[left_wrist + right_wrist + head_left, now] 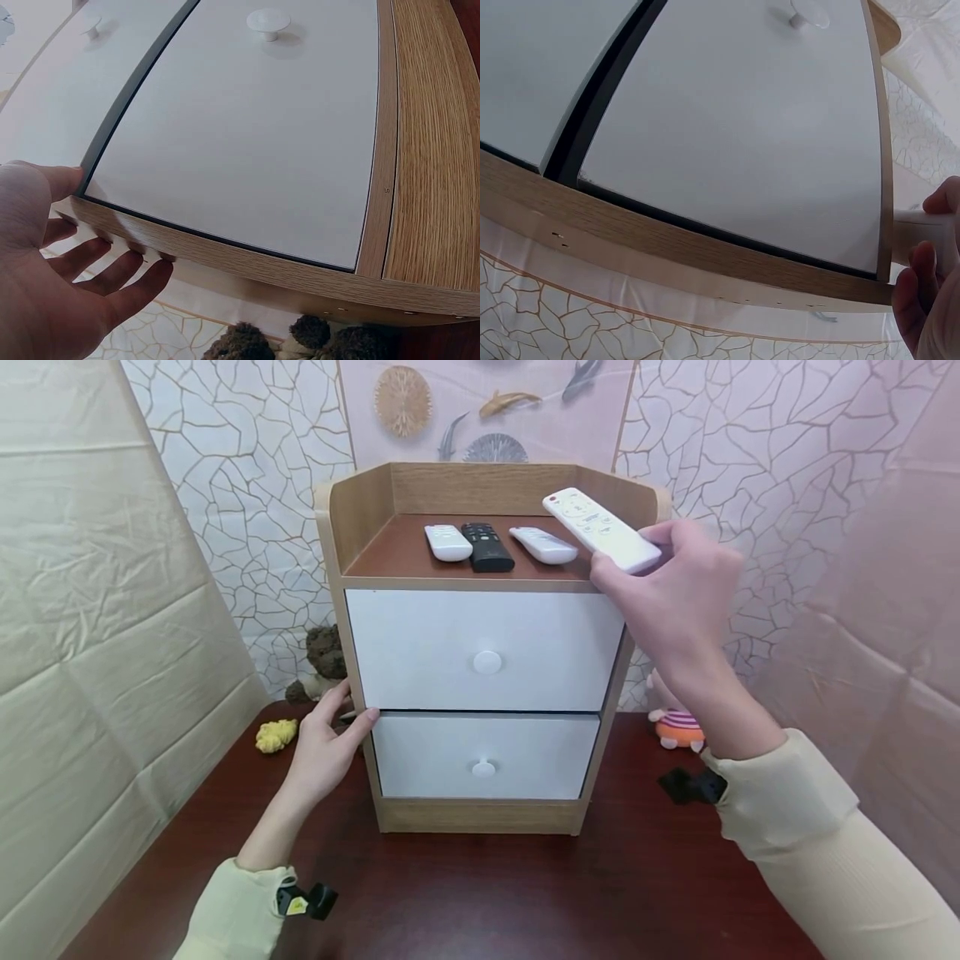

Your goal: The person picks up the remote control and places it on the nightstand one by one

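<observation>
My right hand (686,585) grips a white remote control (600,529) by its lower end, above the right side of the cabinet top (405,556). The remote's buttons face up and its far end points to the back left. In the right wrist view only part of the remote (915,225) shows between the fingers. My left hand (330,747) holds the left side edge of the cabinet, thumb at the front by the gap between the drawers, fingers along the side panel. On the top lie a white remote (448,542), a black remote (487,547) and another white remote (543,545).
Below the top are an upper white drawer (420,647) and a lower one (427,756), each with a round knob. A brown plush toy (325,652) and a yellow item (276,736) sit left of the cabinet. A striped plush toy (677,727) sits to the right.
</observation>
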Demonstrator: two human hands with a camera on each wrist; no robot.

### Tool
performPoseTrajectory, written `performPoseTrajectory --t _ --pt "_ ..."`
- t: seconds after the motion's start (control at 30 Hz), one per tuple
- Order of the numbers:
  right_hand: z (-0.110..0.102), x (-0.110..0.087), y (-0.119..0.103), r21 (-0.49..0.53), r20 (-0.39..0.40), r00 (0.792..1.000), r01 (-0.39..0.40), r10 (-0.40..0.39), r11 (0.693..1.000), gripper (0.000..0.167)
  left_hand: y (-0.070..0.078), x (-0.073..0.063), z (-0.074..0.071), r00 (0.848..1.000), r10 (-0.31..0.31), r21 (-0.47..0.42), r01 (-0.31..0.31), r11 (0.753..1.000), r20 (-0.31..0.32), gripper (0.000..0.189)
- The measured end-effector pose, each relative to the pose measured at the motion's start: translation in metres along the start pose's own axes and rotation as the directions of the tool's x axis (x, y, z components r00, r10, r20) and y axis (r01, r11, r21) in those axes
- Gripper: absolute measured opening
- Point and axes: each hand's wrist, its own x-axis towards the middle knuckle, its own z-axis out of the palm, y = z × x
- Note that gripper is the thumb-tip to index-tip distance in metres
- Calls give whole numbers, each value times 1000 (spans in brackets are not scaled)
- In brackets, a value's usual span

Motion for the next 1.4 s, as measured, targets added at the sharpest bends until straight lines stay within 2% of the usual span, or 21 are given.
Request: performPoseTrajectory --t 0.5,0.77,1.13,1.4 --pt "5 3 2 1 -7 1000 -4 4 1000 42 0 0 2 1000 5 -14 -5 1000 1 61" --pt "7 1 0 -11 1 1000 -10 10 1000 45 0 -1 2 1000 -13 -17 13 1000 1 62" --pt "13 -1 -3 -148 34 999 1 4 989 46 0 -2 2 1000 -15 -18 15 1000 -6 61" --pt "16 -3 -1 -160 14 1000 3 -1 987 45 3 -1 2 1000 -8 -22 8 1000 -7 60"
